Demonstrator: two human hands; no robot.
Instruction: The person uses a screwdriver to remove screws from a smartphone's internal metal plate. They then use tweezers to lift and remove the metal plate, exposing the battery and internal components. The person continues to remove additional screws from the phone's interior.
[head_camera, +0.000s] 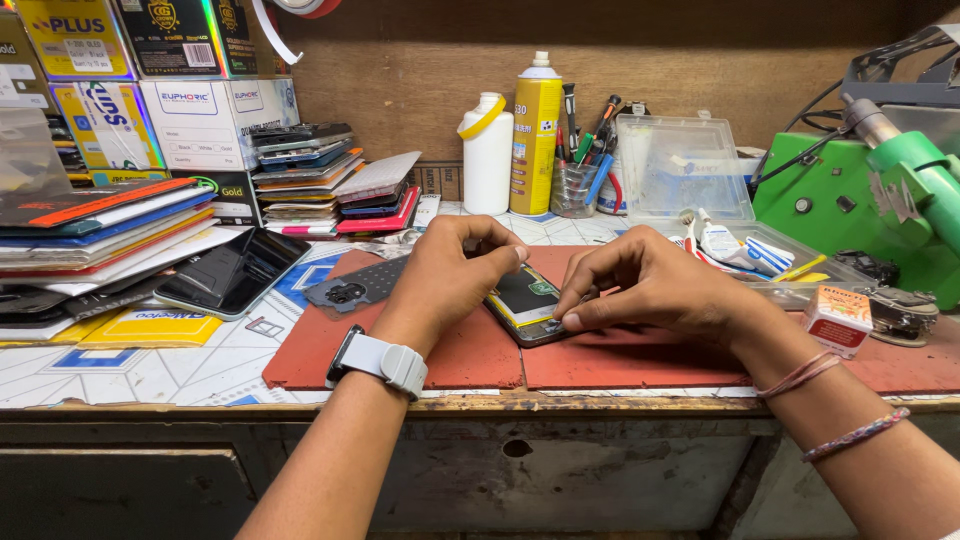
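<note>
An opened smartphone (525, 305), its back cover off and a dark battery with a yellow border exposed, is seen lying on a red work mat (470, 355) near the front edge of the workbench (150, 375). Its far end is gripped by the left hand (450, 270), fingers curled over the upper edge; a watch with a pale strap (385, 362) is worn on that wrist. The near right corner of the phone is pinched by the right hand (650, 290), fingertips pressed down at the rim. A separated dark back cover (355, 288) is laid on the mat just left of the left hand, and a black phone (232, 275) rests farther left beside stacked packages (90, 230). Bare mat is left between the hands and the bench edge. Behind, a white bottle (487, 155), a yellow spray can (536, 135) and a clear plastic box (682, 165) are set well apart from the phone. A green machine (860, 200) crowds the right side.
</note>
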